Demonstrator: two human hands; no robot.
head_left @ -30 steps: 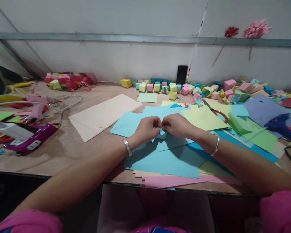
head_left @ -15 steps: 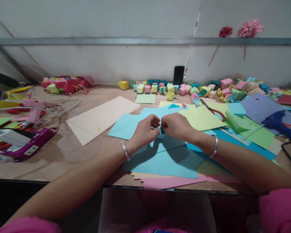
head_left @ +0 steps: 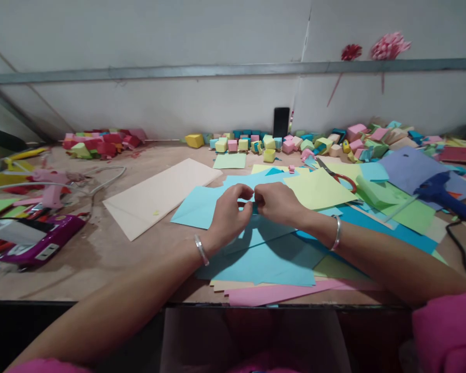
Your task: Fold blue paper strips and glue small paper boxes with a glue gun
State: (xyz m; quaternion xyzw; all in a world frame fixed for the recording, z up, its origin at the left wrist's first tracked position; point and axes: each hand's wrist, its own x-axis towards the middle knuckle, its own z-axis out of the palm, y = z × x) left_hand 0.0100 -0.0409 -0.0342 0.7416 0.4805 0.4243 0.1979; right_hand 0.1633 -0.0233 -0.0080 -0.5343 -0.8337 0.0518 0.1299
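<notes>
Over the light blue paper sheets [head_left: 272,259] my two hands meet, fingertips almost touching. My left hand [head_left: 233,210] has its fingers curled toward the thumb in a loose pinch. Closed with bent fingers, my right hand [head_left: 275,201] sits just beside it. Whatever lies between the fingertips is tiny or hidden; a trace of blue shows there, but I cannot make it out. A pale yellow sheet [head_left: 319,187] lies right of my right hand, with orange-handled scissors [head_left: 344,181] at its far edge.
Folded paper cubes [head_left: 269,155] line the back around a standing phone [head_left: 281,122]. A cream sheet [head_left: 163,194] lies to the left, beyond a purple power strip [head_left: 46,241] and a pink glue gun [head_left: 52,191]. At right rests a blue glue gun [head_left: 446,194] with its cord.
The camera view has shifted slightly, so the background sits a little further left. My hands stay together at the same place, with the left fingers and thumb bent slightly differently.
</notes>
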